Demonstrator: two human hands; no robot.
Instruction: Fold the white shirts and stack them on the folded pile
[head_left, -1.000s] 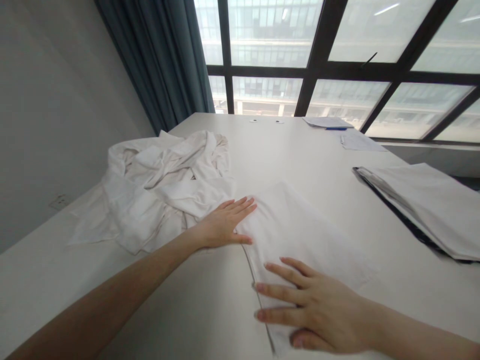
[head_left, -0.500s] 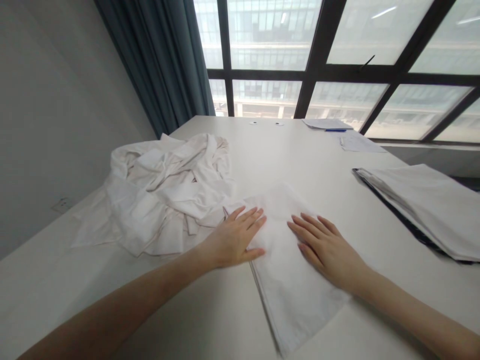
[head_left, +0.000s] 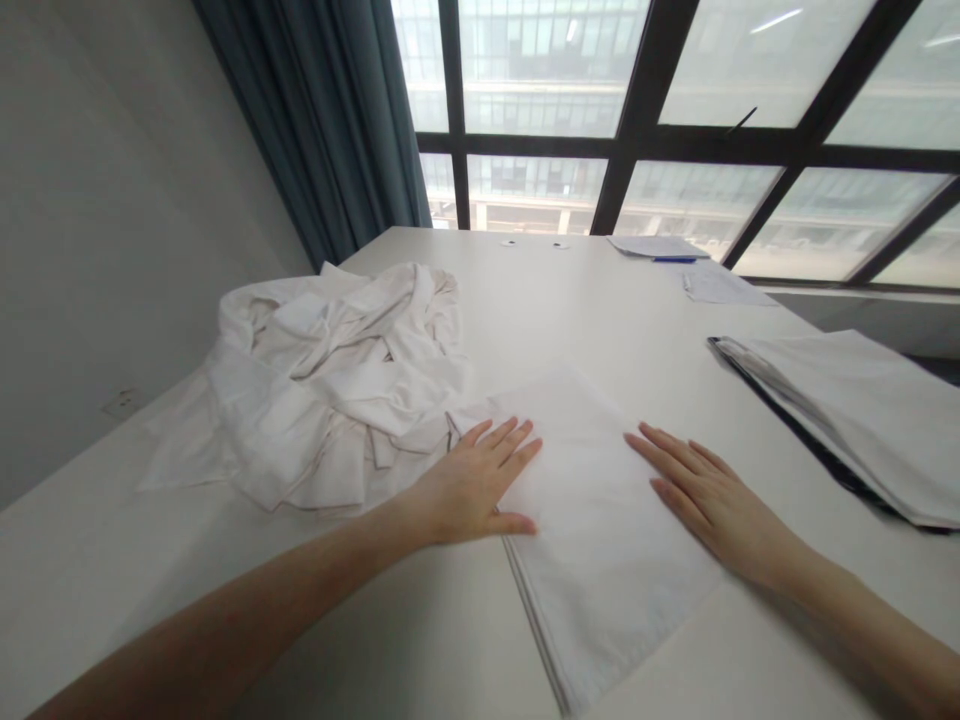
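A folded white cloth (head_left: pixel 600 540) lies flat on the white table, its layered edge facing left. My left hand (head_left: pixel 480 480) rests open on the cloth's left side, fingers stretched out and thumb apart. Along the right edge of the same cloth, my right hand (head_left: pixel 705 495) lies flat with its fingers extended, gripping nothing. Just left of my left hand is a crumpled heap of white fabric (head_left: pixel 337 380); its near pieces reach close to the folded cloth's far left corner.
On the right, a stack of folded white cloth (head_left: pixel 862 410) sits on something dark and flat. Papers (head_left: pixel 652 246) and a blue pen (head_left: pixel 675 260) lie at the table's far right. Behind the table (head_left: pixel 517 310) are a blue curtain (head_left: pixel 322 120) and windows; a wall stands left.
My right hand has slid to the right across the folded cloth to its right edge, uncovering more of the surface. My left hand stays at nearly the same place.
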